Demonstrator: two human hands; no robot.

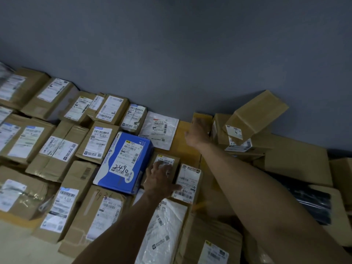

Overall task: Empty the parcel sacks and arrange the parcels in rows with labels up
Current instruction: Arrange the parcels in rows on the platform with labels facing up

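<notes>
As left hand [159,178] covers small parcel [170,159], apparently touching

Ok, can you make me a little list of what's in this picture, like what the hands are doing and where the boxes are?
place: parcels laid out against a grey wall
rows: brown boxes at the left, labels up
blue box: label up, "2490" handwritten on it
left hand: flat, fingers spread, on a small labelled box
right hand: reaching to a box by the wall; grip too blurred to tell
tilted box: leaning on the unsorted pile at the right
</notes>
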